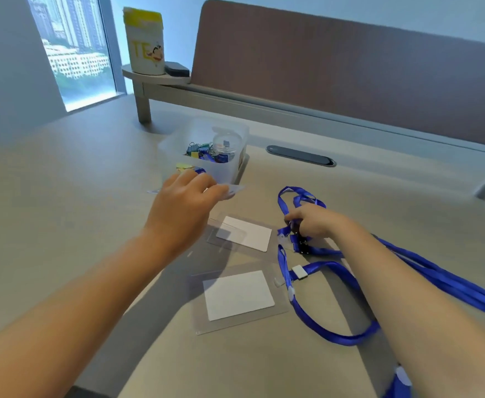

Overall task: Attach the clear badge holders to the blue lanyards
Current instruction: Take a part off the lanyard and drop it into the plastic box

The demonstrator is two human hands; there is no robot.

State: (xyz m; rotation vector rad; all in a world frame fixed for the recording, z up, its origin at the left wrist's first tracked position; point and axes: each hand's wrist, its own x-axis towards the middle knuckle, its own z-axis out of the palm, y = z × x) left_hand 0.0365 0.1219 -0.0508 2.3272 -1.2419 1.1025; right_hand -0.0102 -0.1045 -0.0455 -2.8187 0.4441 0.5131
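Step in hand: picking up one badge holder and one lanyard clip for joining.

Left hand [188, 196] pinches a clear badge holder [235, 191] lifted just before the plastic bin [206, 150]; two more holders [244, 297] lie flat on the desk [63, 182]. Right hand [313, 222] grips the clip end of a blue lanyard [295, 239] among the tangled lanyards [436, 277]. Next, likely: bring the clip to the holder's slot.

Counting now: three clear badge holders showing, one [233, 191] up in the left hand [181, 208], two lying flat on the tabletop [63, 196], far [242, 234] and near [239, 297], each carrying one white card. Blue lanyards [330, 300] are lying tangled, count unclear. One translucent bin [206, 150] holding binder clips, too many to count. One canister [144, 41] sitting on the shelf.
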